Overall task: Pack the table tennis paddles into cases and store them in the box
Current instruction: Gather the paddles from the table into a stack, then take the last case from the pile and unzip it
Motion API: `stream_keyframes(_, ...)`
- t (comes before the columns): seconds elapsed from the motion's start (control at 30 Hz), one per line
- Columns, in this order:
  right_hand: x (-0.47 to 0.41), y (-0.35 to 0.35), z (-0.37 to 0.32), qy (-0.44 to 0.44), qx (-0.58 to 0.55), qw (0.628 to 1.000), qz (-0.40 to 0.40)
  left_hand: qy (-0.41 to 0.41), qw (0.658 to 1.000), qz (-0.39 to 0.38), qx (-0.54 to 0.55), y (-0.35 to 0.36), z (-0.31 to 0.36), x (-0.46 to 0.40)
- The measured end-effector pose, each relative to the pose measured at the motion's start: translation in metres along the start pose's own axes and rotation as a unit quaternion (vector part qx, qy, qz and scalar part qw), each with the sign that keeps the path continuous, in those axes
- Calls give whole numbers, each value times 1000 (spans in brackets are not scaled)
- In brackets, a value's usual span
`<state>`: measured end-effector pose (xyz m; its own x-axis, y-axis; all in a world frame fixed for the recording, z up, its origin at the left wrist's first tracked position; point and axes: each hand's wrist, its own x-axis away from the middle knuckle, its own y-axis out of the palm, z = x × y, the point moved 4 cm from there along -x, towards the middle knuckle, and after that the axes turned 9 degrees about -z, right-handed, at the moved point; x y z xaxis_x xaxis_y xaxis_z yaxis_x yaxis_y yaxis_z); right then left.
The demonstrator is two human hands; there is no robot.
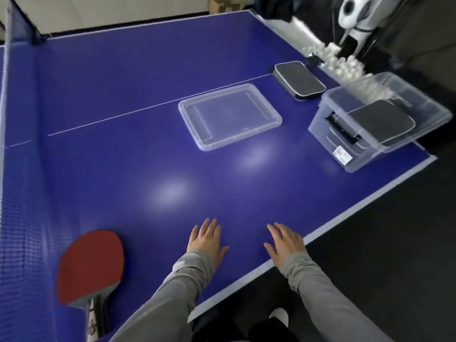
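Note:
A red-faced paddle [91,265] lies flat at the near left of the blue table [123,95], handle pointing toward me. My left hand [206,239] and my right hand [283,243] rest palm-down on the table near its front edge, fingers straight, holding nothing. A dark zipped case [299,80] lies at the far right. Beside it a clear plastic box [345,154] holds dark cases [380,122] stacked inside. The box's clear lid [229,116] lies flat in the middle of the table.
The net [14,193] runs along the left side. Several white balls [343,64] are piled past the far right corner, next to a white and black machine [355,16]. Dark floor lies beyond the table's right edge.

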<state>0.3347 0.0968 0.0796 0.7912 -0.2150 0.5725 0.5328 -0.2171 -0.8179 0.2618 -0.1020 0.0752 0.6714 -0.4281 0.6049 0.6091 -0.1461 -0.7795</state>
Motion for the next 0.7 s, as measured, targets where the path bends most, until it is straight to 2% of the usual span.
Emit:
stream_keyframes(0.47,29,-88,277,65,-48,991,111,70,992,98,-31,-104,286,-67)
stream_keyframes(0.7,14,-141,380,111,-68,982,139,78,984,157,-23,-175,368,-113)
